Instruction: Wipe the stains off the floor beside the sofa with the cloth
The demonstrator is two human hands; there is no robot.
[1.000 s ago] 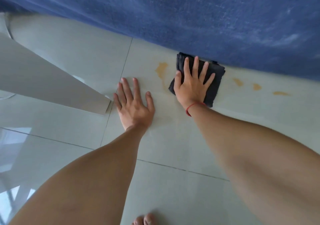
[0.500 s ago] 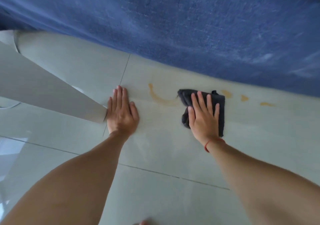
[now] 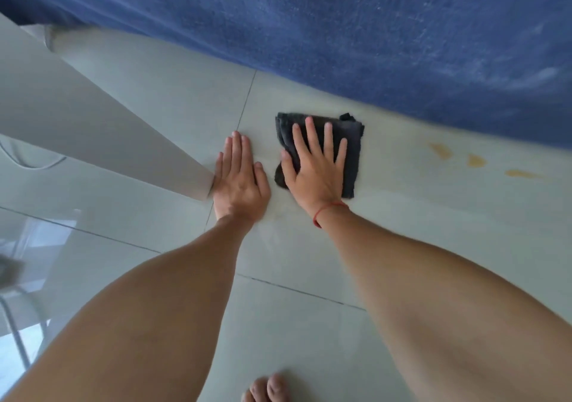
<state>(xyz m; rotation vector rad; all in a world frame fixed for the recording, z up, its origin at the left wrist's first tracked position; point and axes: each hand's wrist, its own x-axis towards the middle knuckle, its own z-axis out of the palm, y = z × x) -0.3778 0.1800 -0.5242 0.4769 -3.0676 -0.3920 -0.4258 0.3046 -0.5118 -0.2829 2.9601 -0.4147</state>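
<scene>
A folded black cloth (image 3: 351, 151) lies flat on the pale tiled floor (image 3: 309, 333), close to the blue sofa (image 3: 356, 27). My right hand (image 3: 315, 166) presses on the cloth with its fingers spread. My left hand (image 3: 240, 182) rests flat on the tile just left of the cloth, fingers together, holding nothing. Three small orange stains (image 3: 475, 160) mark the floor to the right of the cloth, along the sofa's lower edge. Where the cloth sits, any stain is hidden.
A pale slanted panel (image 3: 93, 129) reaches in from the left and ends against my left hand. A thin white cable (image 3: 31, 165) lies on the floor at the far left. My bare toes (image 3: 269, 387) show at the bottom edge.
My right hand slid the cloth left and towards the sofa, over the curved orange smear, which no longer shows. My left hand has hardly moved on the tile.
</scene>
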